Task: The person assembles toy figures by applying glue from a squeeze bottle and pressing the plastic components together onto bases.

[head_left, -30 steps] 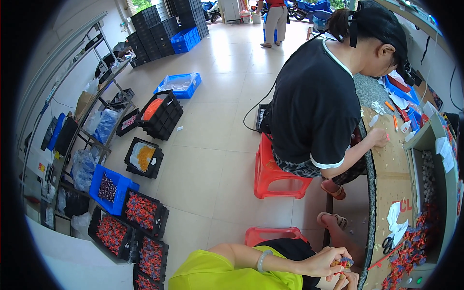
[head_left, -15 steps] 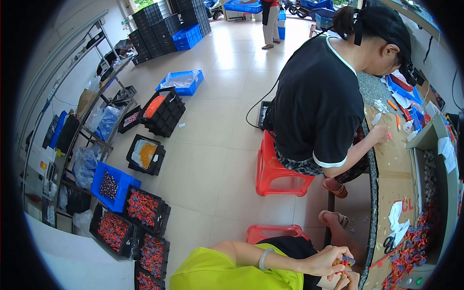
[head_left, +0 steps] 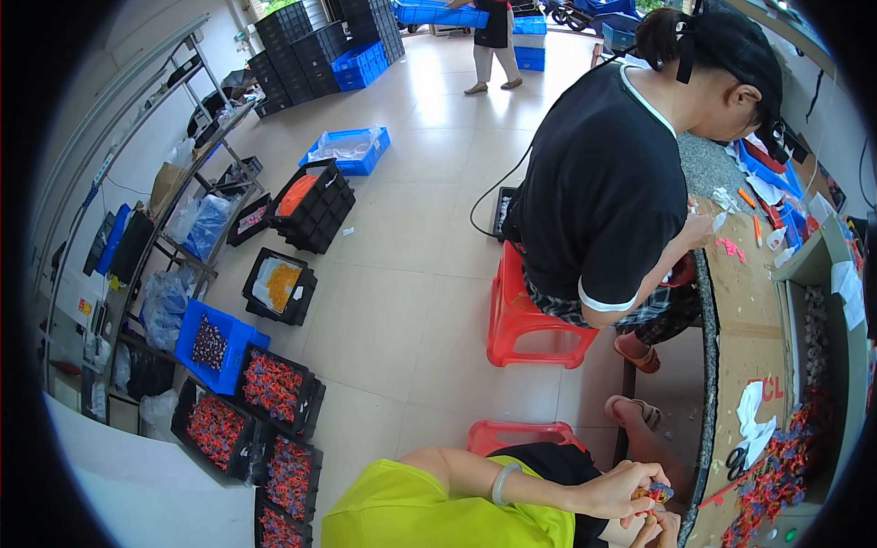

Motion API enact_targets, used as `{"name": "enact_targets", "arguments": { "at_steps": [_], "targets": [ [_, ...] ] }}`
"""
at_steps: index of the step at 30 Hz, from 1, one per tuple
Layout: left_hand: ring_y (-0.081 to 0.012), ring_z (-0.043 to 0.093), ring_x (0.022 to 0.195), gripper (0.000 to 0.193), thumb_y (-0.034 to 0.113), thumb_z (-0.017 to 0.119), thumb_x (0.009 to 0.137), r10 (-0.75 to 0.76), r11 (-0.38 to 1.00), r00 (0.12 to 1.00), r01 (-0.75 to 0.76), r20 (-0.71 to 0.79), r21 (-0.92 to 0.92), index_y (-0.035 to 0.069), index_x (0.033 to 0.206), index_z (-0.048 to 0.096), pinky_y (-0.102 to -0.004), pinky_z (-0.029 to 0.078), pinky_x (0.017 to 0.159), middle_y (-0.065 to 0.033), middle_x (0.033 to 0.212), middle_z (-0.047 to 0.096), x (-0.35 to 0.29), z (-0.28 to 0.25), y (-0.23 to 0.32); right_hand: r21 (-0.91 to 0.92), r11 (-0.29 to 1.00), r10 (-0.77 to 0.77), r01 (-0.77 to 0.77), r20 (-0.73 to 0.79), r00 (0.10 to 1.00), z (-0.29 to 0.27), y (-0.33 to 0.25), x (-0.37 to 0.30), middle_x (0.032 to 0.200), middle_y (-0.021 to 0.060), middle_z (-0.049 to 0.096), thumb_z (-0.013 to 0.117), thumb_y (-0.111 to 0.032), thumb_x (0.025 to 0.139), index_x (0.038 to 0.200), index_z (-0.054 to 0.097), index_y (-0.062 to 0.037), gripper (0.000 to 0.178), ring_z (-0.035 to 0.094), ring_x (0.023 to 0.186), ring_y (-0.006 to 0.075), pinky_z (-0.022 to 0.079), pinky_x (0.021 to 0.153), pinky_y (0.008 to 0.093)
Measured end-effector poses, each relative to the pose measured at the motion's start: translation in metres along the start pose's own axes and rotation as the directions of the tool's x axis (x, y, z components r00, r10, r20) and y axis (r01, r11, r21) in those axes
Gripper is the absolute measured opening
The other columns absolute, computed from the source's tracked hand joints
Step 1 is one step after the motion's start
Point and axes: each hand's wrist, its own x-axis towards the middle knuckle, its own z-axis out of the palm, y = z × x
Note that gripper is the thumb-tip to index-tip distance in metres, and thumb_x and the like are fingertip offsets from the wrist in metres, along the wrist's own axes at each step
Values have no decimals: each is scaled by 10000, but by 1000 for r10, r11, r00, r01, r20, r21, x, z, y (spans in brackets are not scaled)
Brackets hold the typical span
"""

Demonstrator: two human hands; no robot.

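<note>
My left hand, a bangle on its wrist, is closed around a small purple, red and yellowish toy-like piece at the table's near edge. Just below, my right hand has its fingers pinched at the lower, red part of the same piece. The fingers cover much of it, so its exact kind does not show. On the table beside my hands lies a heap of similar red and purple pieces. Black-handled scissors and crumpled white paper rest nearby.
A co-worker in black sits ahead on a red stool, near small pink pieces on the cardboard-covered table. Black crates of red and purple pieces stand at left. Farther off, another person carries a blue crate.
The co-worker's hand has drawn back toward the table edge, leaving pink pieces in view. The far person has moved left with the blue crate. My hands have hardly moved.
</note>
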Motion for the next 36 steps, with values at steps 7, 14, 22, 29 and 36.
{"name": "enact_targets", "arguments": {
  "at_steps": [7,14,22,29,36],
  "targets": [
    [-160,603,474,301,-37,548,853,12,995,1000,-11,7,-97,-60,1147,489,-279,479,481,-152,780,647,-2,1,11,19,1000,-8,8,-19,1000,1,-1,1,894,150,669,608,-56,905,944,669,54,132,627,791,255,509,727,330],
    [-144,592,457,290,-55,527,862,31,998,999,-30,13,-62,-71,1147,475,-270,463,444,-132,737,631,0,1,11,2,1000,-18,18,-28,999,1,8,-3,889,137,669,613,-78,908,962,677,53,155,622,777,230,501,706,322],
    [-147,600,468,295,-33,546,867,48,996,999,-48,0,-74,-58,1152,474,-275,463,454,-108,669,625,-2,6,7,-46,999,6,-6,-7,1000,-5,1,-4,885,138,668,612,-75,908,953,671,49,144,623,775,238,503,714,332],
    [-130,583,435,260,-76,524,843,104,992,995,-103,7,-69,-82,1095,461,-257,443,402,-119,692,608,2,9,3,-43,999,18,-19,-21,1000,-6,-1,-5,888,146,665,611,-51,900,932,653,49,114,626,784,251,510,734,344],
    [-125,577,436,267,-78,535,842,78,993,997,-75,29,-92,-81,1098,459,-250,441,406,-121,704,610,5,8,4,-14,1000,14,-14,-28,1000,-6,3,-5,887,152,661,603,-38,900,931,653,47,103,627,800,254,512,749,347]
  ]
}}
